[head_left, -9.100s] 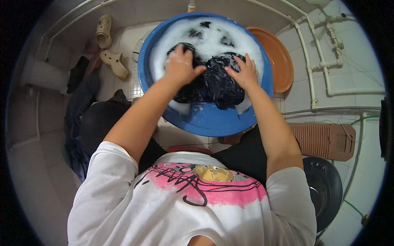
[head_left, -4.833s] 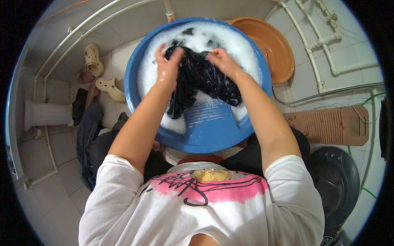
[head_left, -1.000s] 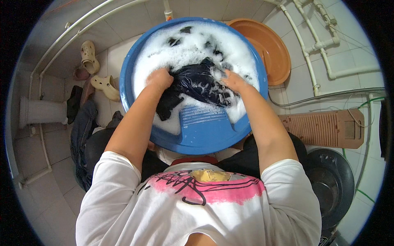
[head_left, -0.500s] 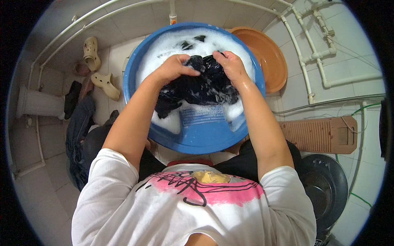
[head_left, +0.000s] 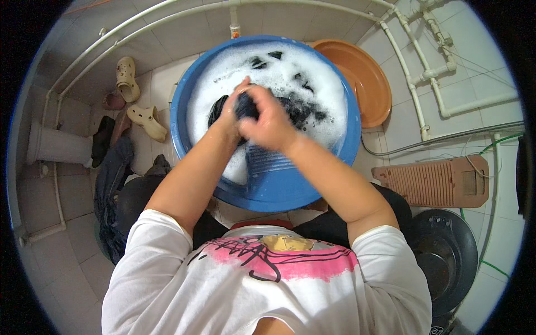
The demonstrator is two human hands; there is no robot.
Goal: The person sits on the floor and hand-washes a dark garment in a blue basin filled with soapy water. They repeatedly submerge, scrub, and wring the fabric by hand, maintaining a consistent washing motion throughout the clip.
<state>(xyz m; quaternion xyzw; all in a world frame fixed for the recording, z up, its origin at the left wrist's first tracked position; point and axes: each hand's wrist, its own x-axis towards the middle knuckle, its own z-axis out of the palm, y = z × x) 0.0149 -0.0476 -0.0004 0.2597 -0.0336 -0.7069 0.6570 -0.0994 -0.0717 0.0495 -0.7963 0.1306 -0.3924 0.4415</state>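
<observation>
A wide blue basin (head_left: 181, 134) full of white suds (head_left: 318, 72) stands in front of me, with a ridged washboard slope (head_left: 268, 164) moulded into its near side. Over its left half, my left hand (head_left: 228, 118) and my right hand (head_left: 270, 120) are brought together around a wet dark garment (head_left: 245, 106). A bunched fold of that cloth shows between the fingers; the rest hangs or lies in the foam beside and behind the hands. The right hand is slightly blurred by motion. Farther back, small dark bits of cloth (head_left: 258, 62) poke out of the suds.
An orange basin (head_left: 371, 84) sits behind the blue one at right. Nearer are a brown washboard (head_left: 435, 181) and a black basin (head_left: 444, 259). To the left lie beige clogs (head_left: 148, 123) and a dark heap of clothing (head_left: 111, 173). White pipes (head_left: 416, 72) run along the walls.
Both hands have come together toward the left, where before they were apart with the garment spread between them. The cloth is now bunched, and more foam shows at right.
</observation>
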